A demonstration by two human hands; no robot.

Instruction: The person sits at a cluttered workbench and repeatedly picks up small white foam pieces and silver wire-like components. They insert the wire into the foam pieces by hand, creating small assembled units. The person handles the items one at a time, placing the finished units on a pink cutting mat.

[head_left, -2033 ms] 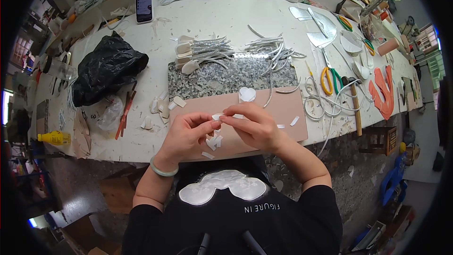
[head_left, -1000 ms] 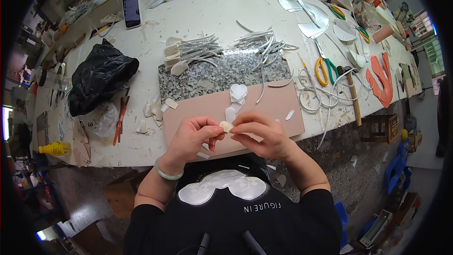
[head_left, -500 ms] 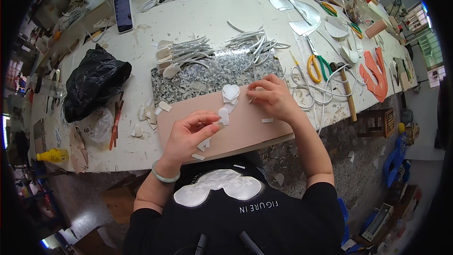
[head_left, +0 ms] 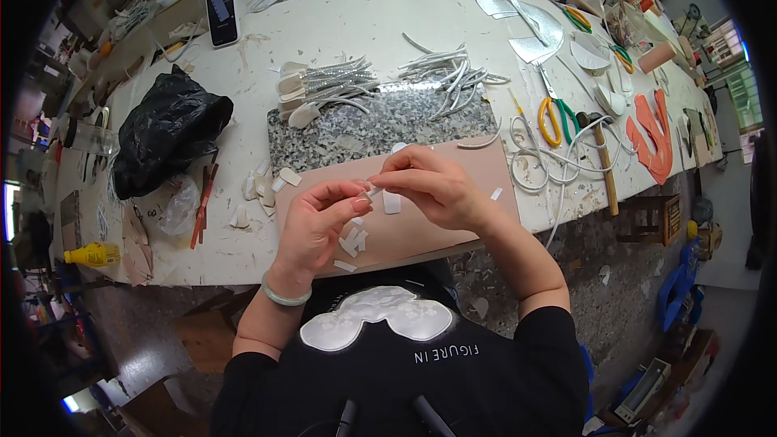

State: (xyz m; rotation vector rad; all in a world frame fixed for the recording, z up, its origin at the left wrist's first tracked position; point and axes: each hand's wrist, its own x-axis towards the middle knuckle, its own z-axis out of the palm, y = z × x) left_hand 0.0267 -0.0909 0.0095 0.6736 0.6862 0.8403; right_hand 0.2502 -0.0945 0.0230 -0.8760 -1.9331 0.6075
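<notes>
Over a pinkish-beige board (head_left: 421, 241), my two hands meet fingertip to fingertip. My left hand (head_left: 314, 222), a pale bangle on its wrist, pinches a small whitish piece (head_left: 367, 195) between thumb and fingers. From the right, my right hand (head_left: 437, 190) closes its fingers at the upper end of that same piece, covering part of it. Beneath my right hand a white rounded tab (head_left: 392, 204) lies on the board, and other white cutouts are mostly hidden. Several small white strips (head_left: 354, 241) lie beside my left wrist.
Behind the board, a speckled stone slab (head_left: 348, 139) bears bundles of silver cords (head_left: 453, 77) and tabbed straps (head_left: 332, 85). A black plastic bag (head_left: 166, 133) sits left. Scissors (head_left: 552, 113), a hammer (head_left: 603, 163) and looped white cord (head_left: 530, 158) lie right.
My right hand has moved left and down to meet my left hand at the small piece, now covering the stacked white cutouts. A short silver cord shows at the board's far right edge.
</notes>
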